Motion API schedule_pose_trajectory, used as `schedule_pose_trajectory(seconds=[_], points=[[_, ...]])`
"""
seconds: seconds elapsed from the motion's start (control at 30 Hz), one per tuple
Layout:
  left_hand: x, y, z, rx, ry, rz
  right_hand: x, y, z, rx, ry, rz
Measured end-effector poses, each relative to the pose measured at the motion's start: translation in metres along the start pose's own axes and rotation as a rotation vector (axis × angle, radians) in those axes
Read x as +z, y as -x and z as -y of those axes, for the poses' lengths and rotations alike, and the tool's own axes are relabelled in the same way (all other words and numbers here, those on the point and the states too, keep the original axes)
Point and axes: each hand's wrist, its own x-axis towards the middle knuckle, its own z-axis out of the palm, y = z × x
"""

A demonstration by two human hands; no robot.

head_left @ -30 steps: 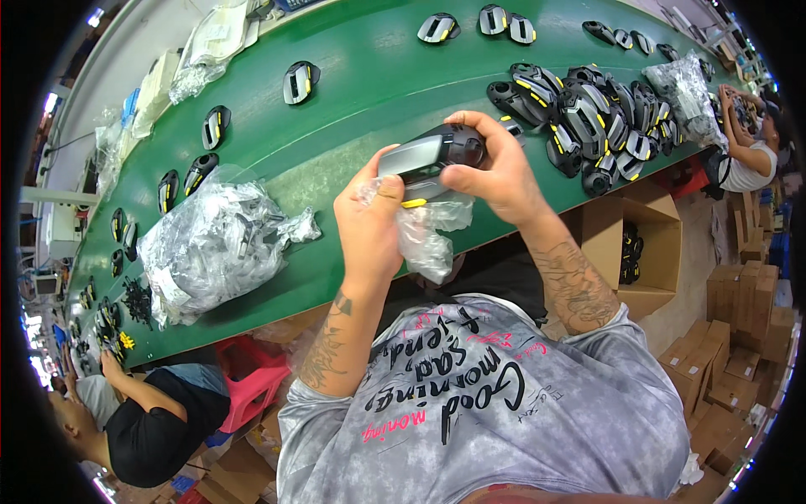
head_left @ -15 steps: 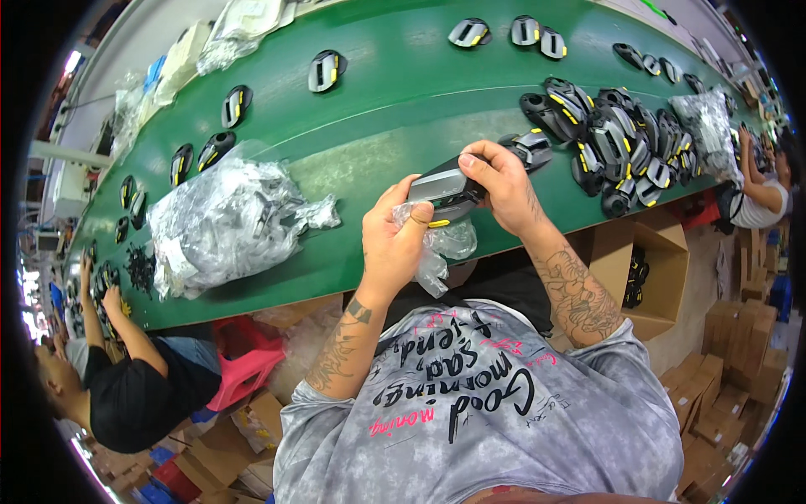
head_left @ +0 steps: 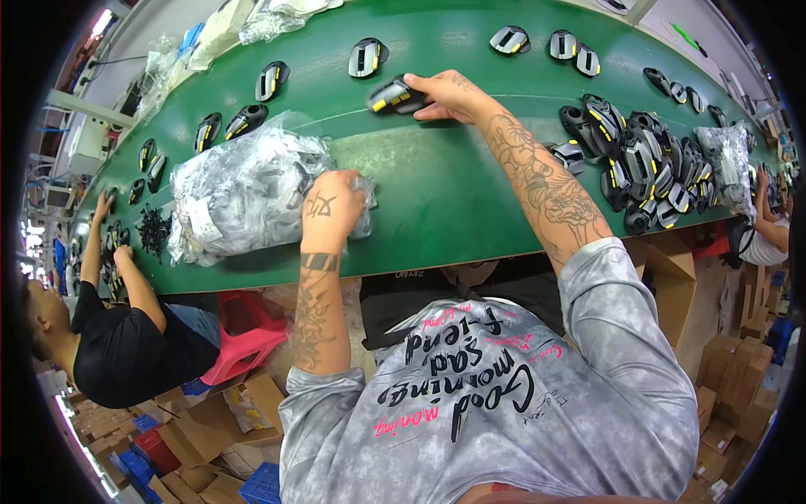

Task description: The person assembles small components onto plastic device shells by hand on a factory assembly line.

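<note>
My right hand reaches out over the far part of the bench, gripping a black-and-grey moulded shell with yellow strips at its right end. The shell is slightly blurred and free of plastic film. At the right edge of a heap of clear plastic bags, my left hand is closed, back of the hand up, on a crumpled clear plastic bag. Its fingertips are mostly hidden. Similar shells stand spaced along the bench, one of them just beyond my right hand.
A pile of similar shells lies on the green bench to the right, beside another plastic-wrapped bundle. Small black parts sit left of the bags. Co-workers sit at both sides. A pink stool and cardboard boxes stand below.
My hands have parted. The right one carried the shell forward and left across the bench; the left one moved left to the bag heap with the plastic that was around the shell.
</note>
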Motion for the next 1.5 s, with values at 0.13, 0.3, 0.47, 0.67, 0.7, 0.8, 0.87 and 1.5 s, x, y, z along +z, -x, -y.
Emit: schedule_pose_trajectory(seconds=[0.13,0.3,0.47,0.67,0.7,0.8,0.87,1.5], points=[[-0.006,-0.004,0.004,-0.063,0.034,-0.075,0.026,0.021,-0.004,-0.489,0.622,-0.368],[-0.029,0.023,-0.006,-0.011,0.26,-0.197,0.012,0.125,-0.053,-0.443,0.492,-0.046],[-0.122,0.085,0.001,0.134,0.406,0.439,0.033,0.168,-0.085,-0.327,0.47,0.148],[-0.108,0.088,-0.008,-0.098,0.269,0.618,0.15,0.121,-0.071,-0.47,0.44,0.164],[-0.102,0.087,-0.01,-0.095,0.321,0.615,0.163,0.107,-0.076,-0.476,0.439,0.166],[-0.077,0.085,-0.011,-0.065,0.419,0.555,0.176,0.086,-0.081,-0.56,0.647,0.175],[-0.066,0.084,-0.015,-0.167,0.475,0.436,0.161,0.092,-0.074,-0.325,0.418,0.261],[-0.005,0.011,-0.087,-0.021,1.233,-0.02,-0.027,0.203,-0.054,-0.201,-0.29,-0.031]])
